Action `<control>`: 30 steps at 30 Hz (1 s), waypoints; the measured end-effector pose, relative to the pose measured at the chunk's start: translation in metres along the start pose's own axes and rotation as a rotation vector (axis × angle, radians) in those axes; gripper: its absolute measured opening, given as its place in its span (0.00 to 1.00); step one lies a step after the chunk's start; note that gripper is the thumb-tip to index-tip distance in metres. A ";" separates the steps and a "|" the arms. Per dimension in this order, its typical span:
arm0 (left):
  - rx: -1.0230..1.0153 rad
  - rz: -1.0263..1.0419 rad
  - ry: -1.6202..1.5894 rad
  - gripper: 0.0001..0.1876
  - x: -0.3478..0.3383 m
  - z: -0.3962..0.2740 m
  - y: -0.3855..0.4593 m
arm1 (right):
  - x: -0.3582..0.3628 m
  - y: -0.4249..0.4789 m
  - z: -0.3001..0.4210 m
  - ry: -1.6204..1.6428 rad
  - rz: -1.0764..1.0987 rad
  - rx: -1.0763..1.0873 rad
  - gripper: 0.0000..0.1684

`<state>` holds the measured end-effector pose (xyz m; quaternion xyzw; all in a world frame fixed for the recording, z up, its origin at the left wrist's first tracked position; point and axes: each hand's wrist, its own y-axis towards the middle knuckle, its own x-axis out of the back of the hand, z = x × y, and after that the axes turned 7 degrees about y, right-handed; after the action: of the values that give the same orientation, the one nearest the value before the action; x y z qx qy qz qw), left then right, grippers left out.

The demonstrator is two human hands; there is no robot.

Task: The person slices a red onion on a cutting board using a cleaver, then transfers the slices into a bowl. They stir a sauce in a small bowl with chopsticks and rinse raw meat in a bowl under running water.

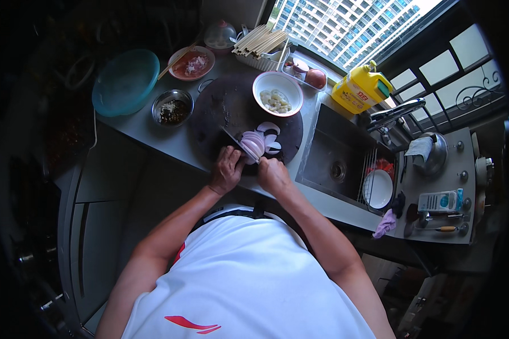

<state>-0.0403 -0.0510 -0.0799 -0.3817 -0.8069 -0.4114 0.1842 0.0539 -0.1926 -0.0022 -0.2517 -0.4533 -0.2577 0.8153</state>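
Observation:
A round dark chopping board lies on the counter before me. My right hand grips a kitchen knife, its blade slanting away to the upper left. Cut red onion fans out along the blade's far side, with loose onion pieces to its right. My left hand is at the near side of the blade, fingers bent over the onion part there, which is mostly hidden. At the board's far right stands a white bowl holding what look like peeled shrimp.
Left of the board are a metal bowl of dark sauce, a plate of raw meat and a teal basin. Behind sit chopsticks and an onion tray. A yellow detergent jug stands by the sink.

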 end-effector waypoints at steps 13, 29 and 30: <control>-0.016 -0.081 -0.027 0.09 0.001 -0.010 -0.002 | 0.031 -0.039 0.019 -0.037 0.118 -0.073 0.05; -0.017 -0.026 -0.031 0.07 0.003 -0.003 -0.003 | 0.040 -0.044 0.017 0.068 0.094 -0.055 0.05; -0.017 -0.026 -0.026 0.08 0.002 -0.004 -0.004 | 0.040 -0.045 0.017 0.062 0.101 -0.059 0.04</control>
<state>-0.0452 -0.0543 -0.0784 -0.3779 -0.8106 -0.4157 0.1652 0.0327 -0.2230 0.0483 -0.2901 -0.4069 -0.2374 0.8330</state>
